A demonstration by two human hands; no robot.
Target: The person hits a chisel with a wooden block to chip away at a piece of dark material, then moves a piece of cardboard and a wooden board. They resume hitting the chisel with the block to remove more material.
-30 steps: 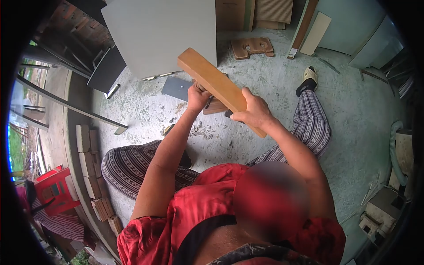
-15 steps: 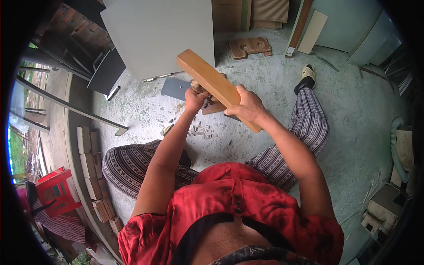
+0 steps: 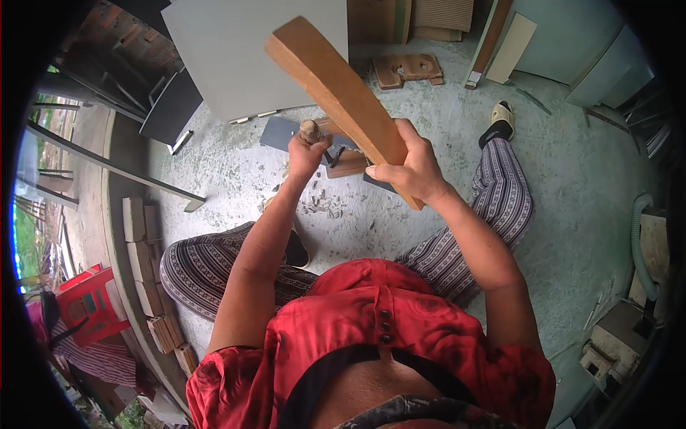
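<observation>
My right hand [image 3: 414,166] is closed around the lower end of a thick, smooth wooden bar [image 3: 337,87], whose far end is raised up and to the left. Below it, my left hand [image 3: 307,156] grips a chisel by its round wooden handle [image 3: 310,131], the worn top showing above the fingers. A brown wooden piece [image 3: 347,164] with a cut-out lies on the floor under the hands, partly hidden by the bar. The dark chisel blade seems to be at that cut-out, though the exact contact cannot be made out. A dark grey board [image 3: 277,134] lies under the piece.
Wood chips [image 3: 321,203] are scattered on the concrete floor between my legs. A large pale panel [image 3: 250,57] stands ahead, with a brown cut-out slab [image 3: 407,70] beside it. Bricks [image 3: 144,257] line the left edge, near a red plastic stool [image 3: 89,304].
The wooden bar has lifted away from the chisel handle, its far end swinging up and toward me. My left hand stays in almost the same place and now shows the handle's top.
</observation>
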